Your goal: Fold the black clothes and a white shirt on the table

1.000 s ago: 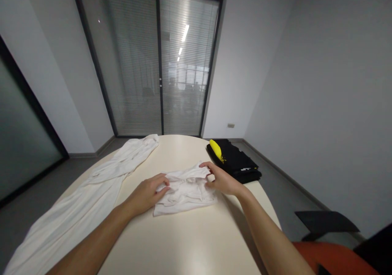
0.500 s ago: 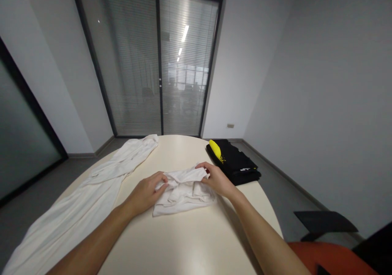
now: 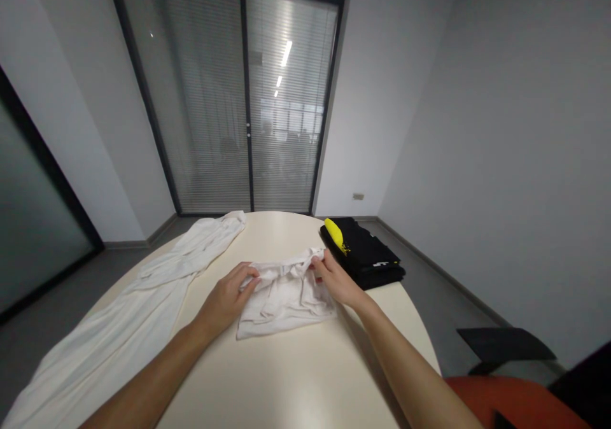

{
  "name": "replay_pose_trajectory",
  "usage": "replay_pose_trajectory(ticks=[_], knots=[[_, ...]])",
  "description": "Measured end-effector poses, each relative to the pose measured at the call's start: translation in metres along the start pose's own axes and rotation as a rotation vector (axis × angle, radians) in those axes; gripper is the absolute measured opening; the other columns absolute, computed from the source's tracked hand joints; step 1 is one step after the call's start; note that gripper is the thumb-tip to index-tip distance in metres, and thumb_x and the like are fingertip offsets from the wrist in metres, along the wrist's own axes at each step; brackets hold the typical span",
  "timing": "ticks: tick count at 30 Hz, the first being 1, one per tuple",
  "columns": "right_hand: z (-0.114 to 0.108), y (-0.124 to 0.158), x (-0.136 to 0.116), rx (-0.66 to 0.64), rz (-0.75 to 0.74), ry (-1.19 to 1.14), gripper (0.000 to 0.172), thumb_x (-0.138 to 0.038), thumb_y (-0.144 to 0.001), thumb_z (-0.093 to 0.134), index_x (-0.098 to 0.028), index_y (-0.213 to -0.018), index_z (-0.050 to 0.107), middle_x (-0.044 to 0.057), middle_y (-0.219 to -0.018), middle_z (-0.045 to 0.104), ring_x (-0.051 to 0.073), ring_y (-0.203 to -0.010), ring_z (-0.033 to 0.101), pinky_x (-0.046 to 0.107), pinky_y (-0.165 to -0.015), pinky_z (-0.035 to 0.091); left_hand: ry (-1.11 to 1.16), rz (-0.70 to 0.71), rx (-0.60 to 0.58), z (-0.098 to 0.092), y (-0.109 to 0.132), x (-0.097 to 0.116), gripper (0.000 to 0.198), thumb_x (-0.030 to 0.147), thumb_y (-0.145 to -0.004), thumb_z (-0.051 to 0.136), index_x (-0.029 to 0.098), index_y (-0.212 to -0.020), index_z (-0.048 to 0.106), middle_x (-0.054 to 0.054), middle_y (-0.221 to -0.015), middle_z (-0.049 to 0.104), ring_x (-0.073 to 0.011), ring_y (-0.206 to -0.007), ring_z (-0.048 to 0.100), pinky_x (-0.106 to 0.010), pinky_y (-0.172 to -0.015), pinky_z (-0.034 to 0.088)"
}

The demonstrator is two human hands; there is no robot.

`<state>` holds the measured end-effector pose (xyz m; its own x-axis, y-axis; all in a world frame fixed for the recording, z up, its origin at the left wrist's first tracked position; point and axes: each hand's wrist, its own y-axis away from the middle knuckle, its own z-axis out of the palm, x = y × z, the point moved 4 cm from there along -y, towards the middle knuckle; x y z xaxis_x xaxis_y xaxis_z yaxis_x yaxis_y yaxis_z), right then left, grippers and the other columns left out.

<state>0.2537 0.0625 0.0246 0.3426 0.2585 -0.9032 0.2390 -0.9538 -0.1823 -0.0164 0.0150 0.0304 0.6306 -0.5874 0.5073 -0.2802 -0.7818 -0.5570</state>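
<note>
A white garment, folded into a small bundle, lies on the table in front of me; its exact kind does not show. My left hand pinches the upper left corner of it between thumb and fingers. At the upper right corner, my right hand grips the far edge, which is slightly raised. Creases and a loose inner fold show along the middle of the cloth.
Along the left of the round cream table stretches a long white garment. Folded black clothes with a yellow print are stacked at the right. An orange chair with a black armrest stands at the lower right.
The far edge of the white garment, earlier folded over as a flap toward me, is now lifted back and opened. My right hand has turned slightly with it.
</note>
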Motion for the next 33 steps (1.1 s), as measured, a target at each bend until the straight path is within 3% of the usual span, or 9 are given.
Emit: replay_pose_trajectory(ticks=[4,8,15,18,22,26,29,31,33], knots=[[0.008,-0.002,0.003,0.022,0.149,-0.226,0.042,-0.060,-0.085,0.059,-0.025,-0.097,0.041,0.006,-0.105,0.060,0.022,-0.102,0.062,0.034,-0.069,0.058,0.041,-0.022,-0.003,0.002,0.001,0.001,0.023,0.040,-0.099,0.045,0.022,-0.098,0.060,-0.007,-0.108,0.064,-0.0226,-0.105,0.062,-0.031,-0.086,0.051],[0.014,-0.008,0.011,0.140,0.204,-0.343,0.039,-0.056,-0.084,0.059,-0.025,-0.099,0.041,0.005,-0.101,0.061,0.020,-0.091,0.066,0.034,-0.070,0.057,0.057,-0.024,-0.024,0.004,0.001,0.003,0.023,0.039,-0.100,0.045,0.022,-0.100,0.060,-0.008,-0.111,0.063,-0.0216,-0.103,0.062,-0.030,-0.084,0.052],[0.006,-0.004,-0.002,0.242,-0.082,0.196,0.025,-0.047,-0.087,0.054,-0.022,-0.093,0.053,0.002,-0.079,0.064,0.019,-0.072,0.061,0.031,-0.069,0.047,-0.006,0.047,-0.061,0.007,0.001,0.002,0.021,0.024,-0.097,0.041,0.022,-0.091,0.061,-0.007,-0.119,0.061,-0.0211,-0.109,0.062,-0.034,-0.097,0.049],[0.001,-0.008,0.004,0.231,-0.034,0.089,0.029,-0.050,-0.086,0.055,-0.021,-0.089,0.055,0.001,-0.070,0.064,0.018,-0.065,0.060,0.031,-0.066,0.047,-0.053,0.061,-0.050,0.011,0.002,-0.003,0.024,0.023,-0.097,0.040,0.022,-0.101,0.064,-0.008,-0.125,0.058,-0.0218,-0.114,0.060,-0.037,-0.103,0.047],[-0.001,-0.022,0.022,0.186,-0.028,-0.251,0.040,-0.053,-0.083,0.058,-0.019,-0.105,0.055,0.009,-0.097,0.070,0.023,-0.092,0.068,0.035,-0.081,0.051,-0.115,0.047,0.008,0.019,0.000,-0.013,0.035,0.025,-0.096,0.046,0.022,-0.129,0.055,-0.012,-0.139,0.050,-0.0261,-0.131,0.049,-0.046,-0.113,0.040],[0.005,-0.029,0.036,0.097,-0.097,-0.315,0.059,-0.047,-0.079,0.066,-0.025,-0.130,0.047,0.012,-0.133,0.059,0.022,-0.124,0.056,0.038,-0.100,0.045,-0.144,0.022,0.072,0.025,-0.006,-0.029,0.043,0.018,-0.093,0.045,0.022,-0.136,0.049,-0.012,-0.148,0.042,-0.0267,-0.138,0.041,-0.050,-0.117,0.035],[0.012,-0.027,0.041,0.046,-0.102,-0.238,0.069,-0.040,-0.080,0.067,-0.026,-0.141,0.038,0.014,-0.143,0.051,0.020,-0.124,0.055,0.040,-0.101,0.044,-0.145,-0.021,0.093,0.027,-0.010,-0.042,0.033,0.017,-0.092,0.044,0.021,-0.121,0.059,-0.011,-0.140,0.047,-0.0265,-0.133,0.047,-0.048,-0.115,0.038],[0.014,-0.023,0.042,0.047,-0.080,-0.143,0.072,-0.036,-0.081,0.066,-0.025,-0.144,0.035,0.015,-0.139,0.054,0.019,-0.117,0.057,0.039,-0.097,0.046,-0.144,-0.061,0.096,0.027,-0.011,-0.048,0.026,0.020,-0.093,0.045,0.021,-0.111,0.063,-0.011,-0.133,0.051,-0.0266,-0.128,0.052,-0.046,-0.112,0.041],[0.014,-0.018,0.039,0.032,-0.073,-0.007,0.065,-0.033,-0.082,0.066,-0.023,-0.141,0.041,0.014,-0.130,0.060,0.018,-0.108,0.060,0.037,-0.092,0.047,-0.129,-0.086,0.100,0.026,-0.011,-0.050,0.024,0.023,-0.094,0.045,0.021,-0.108,0.064,-0.010,-0.127,0.055,-0.0261,-0.123,0.055,-0.045,-0.109,0.044]])
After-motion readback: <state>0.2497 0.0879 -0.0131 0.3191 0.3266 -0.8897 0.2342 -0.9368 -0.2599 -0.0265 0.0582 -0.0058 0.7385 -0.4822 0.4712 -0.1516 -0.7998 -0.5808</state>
